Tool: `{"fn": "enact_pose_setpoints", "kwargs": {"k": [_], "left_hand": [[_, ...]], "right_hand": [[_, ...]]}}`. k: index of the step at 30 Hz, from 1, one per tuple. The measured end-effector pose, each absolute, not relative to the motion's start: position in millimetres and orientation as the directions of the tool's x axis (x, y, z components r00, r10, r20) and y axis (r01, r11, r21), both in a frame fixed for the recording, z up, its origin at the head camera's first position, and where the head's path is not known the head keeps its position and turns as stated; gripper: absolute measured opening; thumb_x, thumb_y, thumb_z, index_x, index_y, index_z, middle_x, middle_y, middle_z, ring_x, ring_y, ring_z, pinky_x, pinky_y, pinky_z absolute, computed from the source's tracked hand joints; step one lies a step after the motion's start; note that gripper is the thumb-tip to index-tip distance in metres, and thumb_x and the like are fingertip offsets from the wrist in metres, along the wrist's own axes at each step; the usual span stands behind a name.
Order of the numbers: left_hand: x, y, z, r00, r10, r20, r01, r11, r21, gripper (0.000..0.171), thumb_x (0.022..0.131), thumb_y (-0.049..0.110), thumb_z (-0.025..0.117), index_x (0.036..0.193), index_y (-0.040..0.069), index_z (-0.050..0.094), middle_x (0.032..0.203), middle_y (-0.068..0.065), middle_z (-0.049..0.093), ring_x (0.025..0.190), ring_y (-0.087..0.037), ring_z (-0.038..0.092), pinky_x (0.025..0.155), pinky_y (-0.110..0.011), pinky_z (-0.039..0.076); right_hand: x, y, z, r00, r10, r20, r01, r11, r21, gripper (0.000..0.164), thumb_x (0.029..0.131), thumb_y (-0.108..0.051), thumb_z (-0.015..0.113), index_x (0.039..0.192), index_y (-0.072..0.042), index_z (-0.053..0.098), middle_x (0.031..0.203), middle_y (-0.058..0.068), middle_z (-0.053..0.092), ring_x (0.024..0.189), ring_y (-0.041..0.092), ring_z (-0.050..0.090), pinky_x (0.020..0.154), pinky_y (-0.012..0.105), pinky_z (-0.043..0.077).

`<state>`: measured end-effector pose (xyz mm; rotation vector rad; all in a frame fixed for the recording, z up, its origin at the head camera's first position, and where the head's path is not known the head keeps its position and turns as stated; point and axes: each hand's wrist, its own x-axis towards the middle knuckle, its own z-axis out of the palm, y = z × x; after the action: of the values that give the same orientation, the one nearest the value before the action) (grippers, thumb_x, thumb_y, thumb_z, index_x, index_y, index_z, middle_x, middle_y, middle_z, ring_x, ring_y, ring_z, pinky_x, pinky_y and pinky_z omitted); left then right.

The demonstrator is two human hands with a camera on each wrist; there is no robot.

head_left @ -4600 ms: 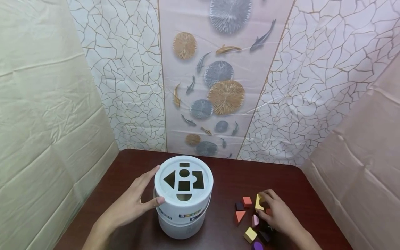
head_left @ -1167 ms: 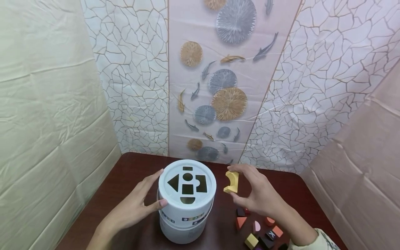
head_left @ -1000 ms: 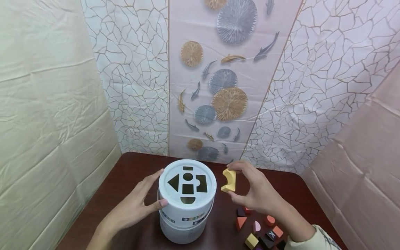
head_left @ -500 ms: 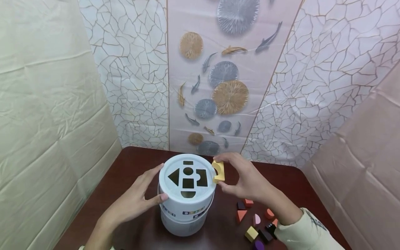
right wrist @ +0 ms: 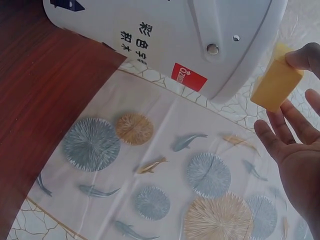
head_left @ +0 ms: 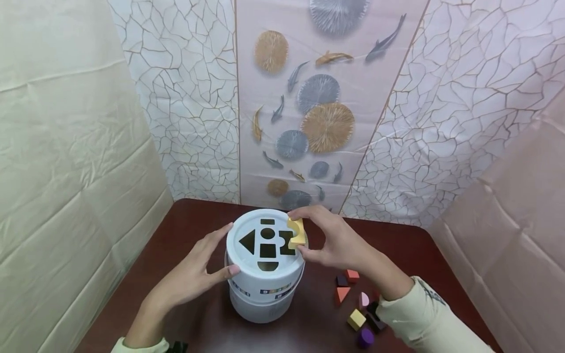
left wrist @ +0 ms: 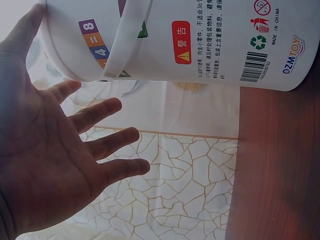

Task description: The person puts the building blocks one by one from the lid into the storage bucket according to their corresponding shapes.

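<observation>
A white toy bucket (head_left: 260, 284) stands on the dark red table, its lid (head_left: 244, 262) cut with several shaped holes. My right hand (head_left: 337, 240) pinches a yellow arch block (head_left: 298, 233) between thumb and fingers. In the head view the block overlaps the notched hole (head_left: 286, 249) at the lid's right side. In the right wrist view the yellow arch block (right wrist: 278, 82) shows beyond the lid's edge. My left hand (head_left: 190, 274) has its fingers spread, thumb and index fingertip at the lid's left rim. The left wrist view shows that palm (left wrist: 55, 150) with its other fingers straight and holding nothing.
Right of the bucket lie loose blocks: an orange triangle (head_left: 342, 295), a red block (head_left: 352, 275), a yellow cube (head_left: 356, 319), a purple cylinder (head_left: 365, 338), a pink half-round (head_left: 363, 300) and dark ones. Patterned cloth (head_left: 295, 98) hangs behind the table, and plain cloth hangs at both sides.
My right hand picked the yellow arch block from the pile at the right, lifted it and carried it left over the lid's right side. My left hand stays at the rim.
</observation>
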<state>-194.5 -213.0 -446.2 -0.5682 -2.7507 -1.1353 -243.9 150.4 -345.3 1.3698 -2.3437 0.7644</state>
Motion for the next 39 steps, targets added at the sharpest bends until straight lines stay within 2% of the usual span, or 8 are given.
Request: {"fn": "enact_pose_setpoints", "kwargs": {"k": [17,26,33,39], "left_hand": [[-195,-214,-447,-0.928,0.294,0.230,0.371,0.648,0.665,0.096,0.098,0.065,0.077,0.173,0.054,0.018,0.179,0.003,0.035,0.163,-0.039,0.035,0.117,-0.081,0.043],[-196,-213,-446,-0.934,0.287,0.214,0.354,0.646,0.676,0.096,0.097,0.067,0.076,0.173,0.055,0.018,0.180,0.003,0.033,0.164,-0.040,0.034,0.117,-0.082,0.042],[-195,-213,-446,-0.938,0.282,0.203,0.343,0.653,0.676,0.096,0.097,0.069,0.075,0.172,0.056,0.017,0.180,0.001,0.033,0.164,-0.041,0.034,0.116,-0.083,0.042],[-196,-213,-447,-0.931,0.289,0.222,0.361,0.648,0.670,0.096,0.097,0.068,0.076,0.173,0.055,0.017,0.180,0.003,0.034,0.164,-0.040,0.035,0.117,-0.082,0.042]], "right_hand": [[-249,141,-357,-0.537,-0.716,0.446,-0.841,0.410,-0.353,0.062,0.090,-0.015,0.091,0.146,-0.012,0.063,0.142,0.000,0.069,0.131,0.019,0.065,0.109,0.048,0.060],[-251,139,-361,-0.525,-0.727,0.444,-0.849,0.406,-0.338,0.061,0.091,-0.015,0.090,0.145,-0.012,0.063,0.139,0.003,0.069,0.130,0.021,0.066,0.108,0.047,0.060],[-248,139,-359,-0.557,-0.718,0.417,-0.828,0.438,-0.351,0.067,0.091,-0.021,0.091,0.150,-0.017,0.059,0.143,0.006,0.068,0.131,0.024,0.067,0.107,0.047,0.060],[-241,148,-355,-0.568,-0.703,0.429,-0.822,0.460,-0.335,0.068,0.089,-0.023,0.093,0.150,-0.018,0.061,0.146,0.001,0.066,0.134,0.023,0.065,0.110,0.049,0.059]]}}
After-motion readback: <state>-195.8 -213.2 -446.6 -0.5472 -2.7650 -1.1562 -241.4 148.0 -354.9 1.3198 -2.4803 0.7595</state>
